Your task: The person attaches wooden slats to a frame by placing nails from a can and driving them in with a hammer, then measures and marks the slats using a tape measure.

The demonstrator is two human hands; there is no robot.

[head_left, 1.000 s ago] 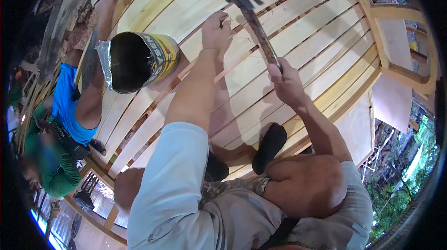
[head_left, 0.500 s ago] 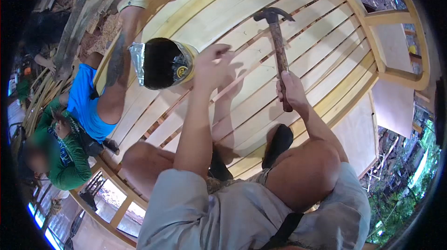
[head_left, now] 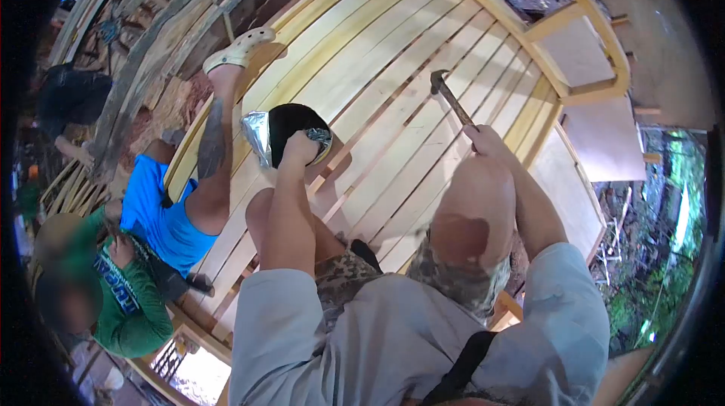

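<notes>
My left hand is closed at the near rim of an open metal can, its fingertips hidden inside the dark opening. Torn silver foil stands up along the can's left edge. A claw hammer with a worn handle is in my right hand, which wraps the lower end of the handle beside my raised knee. The hammer head points away from me, over the slatted wooden surface.
At left, another person in a green sleeve and blue shorts rests one leg on the slats, wearing a pale clog. A curved wooden frame edges the far right. Rough planks lie at upper left.
My left hand has gone from beside the can to its rim. My right knee has risen, and the hammer is held at more of a slant. The whole view has shifted.
</notes>
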